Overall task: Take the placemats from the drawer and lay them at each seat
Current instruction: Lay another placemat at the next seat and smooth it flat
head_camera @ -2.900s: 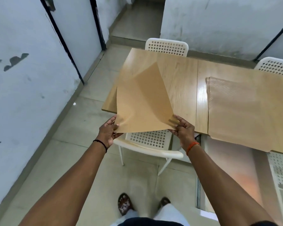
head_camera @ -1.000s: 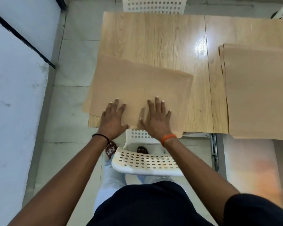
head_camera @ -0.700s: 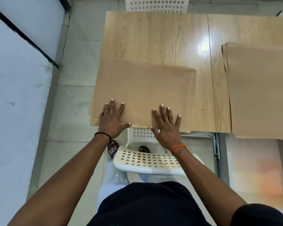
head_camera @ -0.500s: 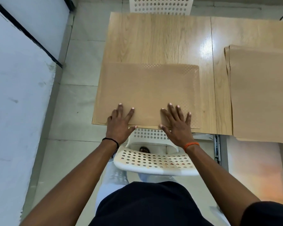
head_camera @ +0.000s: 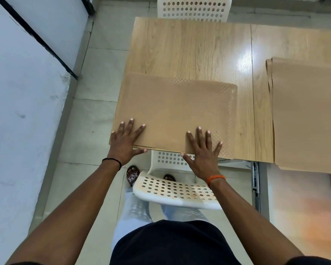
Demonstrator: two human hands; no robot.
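Left hand (head_camera: pixel 125 142) & right hand (head_camera: pixel 203 152) lie flat, fingers spread, pressing mat (head_camera: pixel 176 111) onto surface (head_camera: pixel 189 50); stack (head_camera: pixel 306 115) right of hands.

My flat tan rectangular placemat (head_camera: pixel 177 111) is showing a fine checkered weave; the pale oak-grain wooden table (head_camera: pixel 189 50) is gleaming, and the white perforated plastic chair (head_camera: pixel 172 190) is showing orange stains.
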